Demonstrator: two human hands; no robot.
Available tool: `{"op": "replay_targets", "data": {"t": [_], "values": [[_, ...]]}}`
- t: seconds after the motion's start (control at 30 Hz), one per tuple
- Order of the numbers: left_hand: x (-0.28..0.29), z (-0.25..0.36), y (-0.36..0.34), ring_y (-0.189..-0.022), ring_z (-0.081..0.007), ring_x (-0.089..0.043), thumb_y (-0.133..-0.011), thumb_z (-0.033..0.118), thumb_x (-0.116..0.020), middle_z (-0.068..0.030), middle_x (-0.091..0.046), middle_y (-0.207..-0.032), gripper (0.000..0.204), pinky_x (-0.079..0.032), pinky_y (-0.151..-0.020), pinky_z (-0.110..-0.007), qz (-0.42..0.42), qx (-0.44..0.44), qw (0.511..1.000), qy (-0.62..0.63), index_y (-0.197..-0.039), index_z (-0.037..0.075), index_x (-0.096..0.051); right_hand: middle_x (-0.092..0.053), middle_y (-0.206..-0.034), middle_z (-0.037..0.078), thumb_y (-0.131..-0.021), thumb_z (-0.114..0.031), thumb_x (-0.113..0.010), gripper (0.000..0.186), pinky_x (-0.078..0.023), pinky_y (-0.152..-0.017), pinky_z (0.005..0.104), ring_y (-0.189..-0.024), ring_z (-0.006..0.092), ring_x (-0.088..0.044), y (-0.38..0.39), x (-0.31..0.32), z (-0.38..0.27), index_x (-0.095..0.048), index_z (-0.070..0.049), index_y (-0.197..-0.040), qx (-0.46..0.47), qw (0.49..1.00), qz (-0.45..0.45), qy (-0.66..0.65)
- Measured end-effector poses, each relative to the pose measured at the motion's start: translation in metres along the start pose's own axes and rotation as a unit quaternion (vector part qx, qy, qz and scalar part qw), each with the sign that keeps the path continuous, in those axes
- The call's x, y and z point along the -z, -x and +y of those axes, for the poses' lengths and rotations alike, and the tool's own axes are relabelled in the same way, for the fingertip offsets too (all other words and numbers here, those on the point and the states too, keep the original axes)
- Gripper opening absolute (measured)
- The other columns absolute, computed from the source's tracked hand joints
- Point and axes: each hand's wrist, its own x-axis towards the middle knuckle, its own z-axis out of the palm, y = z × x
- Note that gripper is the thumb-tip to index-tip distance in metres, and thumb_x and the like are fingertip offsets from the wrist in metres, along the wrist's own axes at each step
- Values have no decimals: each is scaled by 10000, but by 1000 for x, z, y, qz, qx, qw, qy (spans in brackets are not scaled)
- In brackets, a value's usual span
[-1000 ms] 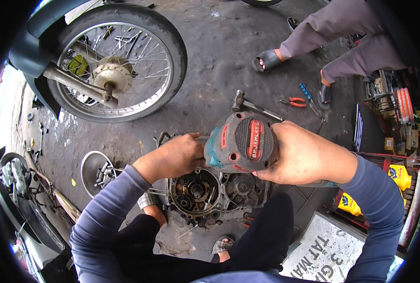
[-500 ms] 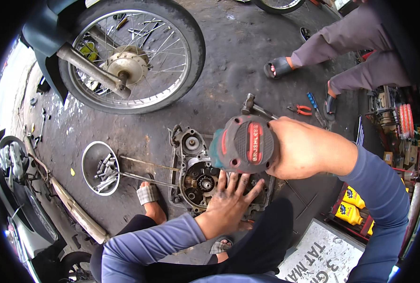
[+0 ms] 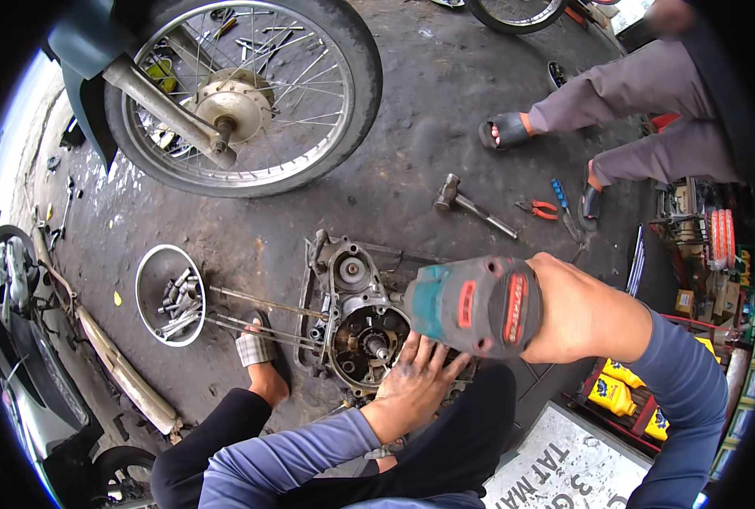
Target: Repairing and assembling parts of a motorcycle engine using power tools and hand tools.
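My right hand (image 3: 587, 307) is wrapped around the handle of a teal and black cordless impact wrench (image 3: 470, 307). The tool's back end faces up, and its front end reaches over the right part of an opened motorcycle engine case (image 3: 349, 273) on the ground. I cannot make out what its tip touches. My left hand (image 3: 413, 388) lies flat on the case with fingers slightly apart, their tips beside the round cavity and partly under the wrench. Inside that cavity a metal shaft (image 3: 379, 346) shows. Long studs (image 3: 267, 304) stick out from the case's left side.
A metal bowl (image 3: 142, 293) of sockets stands left of the case. A hammer (image 3: 479, 206) and red pliers (image 3: 537, 209) lie beyond it. A motorcycle wheel (image 3: 363, 93) looms far left; another person's sandaled foot (image 3: 506, 130) is far right. Yellow bottles (image 3: 610, 395) stand at right.
The impact wrench and my right hand have shifted right and nearer me, so the hammer and more of the cavity show. My left hand stays on the case. The whole view has shifted slightly.
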Motion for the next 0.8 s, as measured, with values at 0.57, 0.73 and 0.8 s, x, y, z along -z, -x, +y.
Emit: {"op": "replay_targets", "data": {"t": [0.57, 0.73, 0.8], "values": [[4, -2, -7, -1296, -363, -446, -845, 228, -577, -168, -549, -1312, 526, -255, -1163, -521, 123, 8, 992, 9, -1356, 105, -560, -665, -797, 271, -662, -124, -705, 275, -550, -732, 475, -809, 440, -668, -20, -5, 13, -646, 74, -844, 131, 990, 48, -7], [-2, 2, -1, -1289, -382, -466, -841, 212, -579, -183, -560, -1294, 478, -253, -1164, -530, 110, 11, 994, 27, -1295, 63, -584, -669, -784, 268, -647, -134, -724, 289, -553, -745, 457, -827, 452, -670, -18, 9, 6, -648, 80, -825, 18, 999, -28, -5], [-6, 0, -4, -1291, -384, -465, -841, 213, -584, -188, -563, -1287, 503, -246, -1165, -528, 75, 11, 995, 61, -1323, 69, -570, -664, -783, 275, -650, -129, -717, 281, -551, -741, 458, -833, 452, -669, -7, 2, -2, -643, 85, -818, 16, 1000, 18, -14]]}}
